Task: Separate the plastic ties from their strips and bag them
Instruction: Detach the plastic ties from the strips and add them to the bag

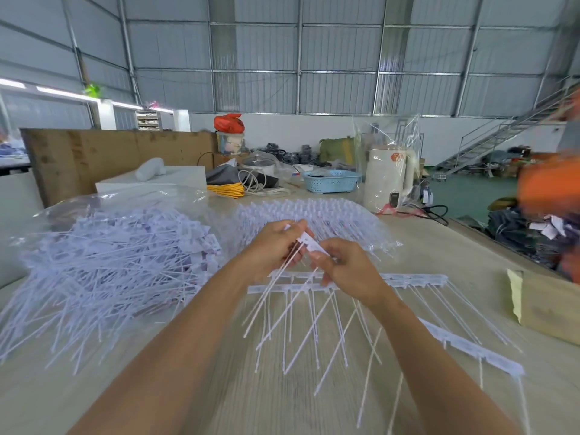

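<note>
My left hand (276, 246) and my right hand (345, 271) meet above the middle of the table, both pinching a short white strip of plastic ties (309, 243). Its thin tails (282, 306) hang down towards me from between the hands. Under the hands lie more white tie strips (405, 281), tails fanned out over the table. To the left sits a big loose pile of separated ties (103, 265) on clear plastic. Behind the hands lies a clear bag (317, 215) packed with stacked strips.
The wooden table (445, 249) carries a white kettle (387, 180), a blue basket (331, 180), yellow cable (227, 189) and a white box (150, 180) at the back. A cardboard box (546, 312) stands at the right edge. A blurred person in orange (549, 186) is at far right.
</note>
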A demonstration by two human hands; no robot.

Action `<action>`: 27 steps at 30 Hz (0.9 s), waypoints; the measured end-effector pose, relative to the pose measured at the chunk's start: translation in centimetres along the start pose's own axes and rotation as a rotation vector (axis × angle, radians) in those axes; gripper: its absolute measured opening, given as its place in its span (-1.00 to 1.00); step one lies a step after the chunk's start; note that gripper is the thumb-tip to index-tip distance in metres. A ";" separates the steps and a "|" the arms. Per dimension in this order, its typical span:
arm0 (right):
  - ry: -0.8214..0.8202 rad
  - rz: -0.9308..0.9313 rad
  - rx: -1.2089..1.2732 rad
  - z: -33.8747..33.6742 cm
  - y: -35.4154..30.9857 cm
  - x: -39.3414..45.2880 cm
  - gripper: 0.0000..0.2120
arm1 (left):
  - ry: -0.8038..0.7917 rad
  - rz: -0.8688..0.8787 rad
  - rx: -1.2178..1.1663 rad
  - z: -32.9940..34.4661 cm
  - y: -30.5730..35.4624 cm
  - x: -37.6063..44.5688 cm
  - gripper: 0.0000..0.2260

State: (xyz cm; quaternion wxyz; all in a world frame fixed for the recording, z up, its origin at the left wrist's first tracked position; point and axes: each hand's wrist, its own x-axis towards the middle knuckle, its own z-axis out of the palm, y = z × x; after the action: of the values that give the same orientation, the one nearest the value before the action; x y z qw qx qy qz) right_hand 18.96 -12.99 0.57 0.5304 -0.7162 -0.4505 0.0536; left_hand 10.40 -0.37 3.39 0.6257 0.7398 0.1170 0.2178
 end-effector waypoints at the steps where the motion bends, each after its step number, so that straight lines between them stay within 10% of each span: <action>1: 0.002 -0.016 -0.030 0.0 0.2 0.1 -0.86 | -0.009 -0.001 0.015 0.0 0.0 0.0 -0.76; 10: 0.049 -0.191 -0.060 0.4 0.2 0.0 -0.68 | 0.027 0.025 0.139 0.8 0.1 -0.1 -0.79; 19: -0.118 -0.291 -0.615 0.0 0.2 -0.3 -0.86 | -0.146 -0.001 0.616 -0.9 1.4 -1.0 -0.81; 27: -0.156 -0.274 -0.392 -0.1 -1.2 -0.5 -0.80 | -0.205 0.032 0.602 -2.0 2.9 -1.4 -0.81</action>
State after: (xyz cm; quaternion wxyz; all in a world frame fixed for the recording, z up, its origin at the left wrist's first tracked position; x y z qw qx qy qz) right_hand 17.99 -13.40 1.43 0.3473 -0.7314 -0.5846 -0.0519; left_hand 7.91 0.24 6.21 0.3837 0.9116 0.1008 0.1076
